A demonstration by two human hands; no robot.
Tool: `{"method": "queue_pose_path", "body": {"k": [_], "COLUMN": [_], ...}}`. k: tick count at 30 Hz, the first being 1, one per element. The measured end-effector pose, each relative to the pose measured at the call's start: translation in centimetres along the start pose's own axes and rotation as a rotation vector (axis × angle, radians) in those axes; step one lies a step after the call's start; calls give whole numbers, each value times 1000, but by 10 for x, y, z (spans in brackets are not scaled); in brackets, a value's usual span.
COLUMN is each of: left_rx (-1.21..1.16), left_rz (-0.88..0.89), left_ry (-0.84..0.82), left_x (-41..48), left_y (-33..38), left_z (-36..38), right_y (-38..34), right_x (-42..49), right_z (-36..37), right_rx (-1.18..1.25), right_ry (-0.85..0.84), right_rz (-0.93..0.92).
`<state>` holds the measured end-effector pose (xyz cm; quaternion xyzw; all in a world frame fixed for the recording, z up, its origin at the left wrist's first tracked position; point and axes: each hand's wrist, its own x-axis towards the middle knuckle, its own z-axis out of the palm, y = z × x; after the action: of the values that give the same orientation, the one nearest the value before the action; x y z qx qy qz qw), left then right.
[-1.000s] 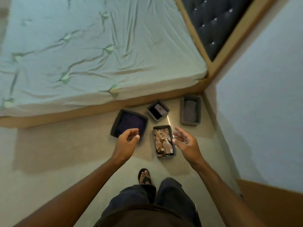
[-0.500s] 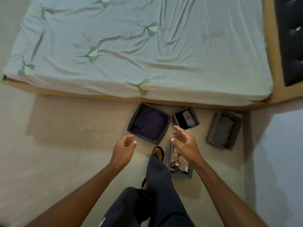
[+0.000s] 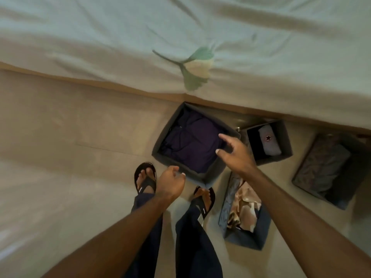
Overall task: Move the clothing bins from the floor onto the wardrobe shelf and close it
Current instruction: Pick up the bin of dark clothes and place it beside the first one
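Several grey fabric bins stand on the floor beside the bed. The largest bin (image 3: 160,143) holds dark purple clothing and sits right in front of my feet. My left hand (image 3: 171,182) hovers at its near rim, fingers curled and apart, holding nothing. Over its right rim my right hand (image 3: 234,153) is spread open, empty. To the right are a small bin (image 3: 285,145) with a grey folded item, a long bin (image 3: 247,237) of beige cloth, and a far-right bin (image 3: 301,177) of grey clothing. No wardrobe is in view.
The bed (image 3: 200,37) with a pale green leaf-print sheet fills the top, its wooden base running along the floor just behind the bins. My sandalled feet (image 3: 145,180) stand close to the large bin. Beige floor stretches to the left.
I have stepped closer and bent down, so the bins look much larger. Both hands have dropped toward the purple-clothing bin, the right now over its rim, the left at its near edge.
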<state>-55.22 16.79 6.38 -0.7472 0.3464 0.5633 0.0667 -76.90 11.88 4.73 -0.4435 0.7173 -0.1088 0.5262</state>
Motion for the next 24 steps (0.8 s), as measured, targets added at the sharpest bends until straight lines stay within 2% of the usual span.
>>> {"method": "queue_pose_path", "body": {"k": [7,13,17,21,24], "left_rx": [-26,-26,-24,87,89], "left_rz": [-116,-85,-127,-132,-104], "left_ry": [-70,-82,-1,123,72], "left_x": [115,145,137,141,153], "left_y": [-62,-68,-66,-82,-91], "left_z": [42,45,26,-6,-20], "right_y": [48,61,66,85,100], "right_x": [107,138,121,99,88], "right_z": [56,66,73,85,97], "right_rx": [-508,-726,-714,-592,-512], "right_ry": [122,99,120,-129,-173], "right_rz": [-12,47,25,222,206]}}
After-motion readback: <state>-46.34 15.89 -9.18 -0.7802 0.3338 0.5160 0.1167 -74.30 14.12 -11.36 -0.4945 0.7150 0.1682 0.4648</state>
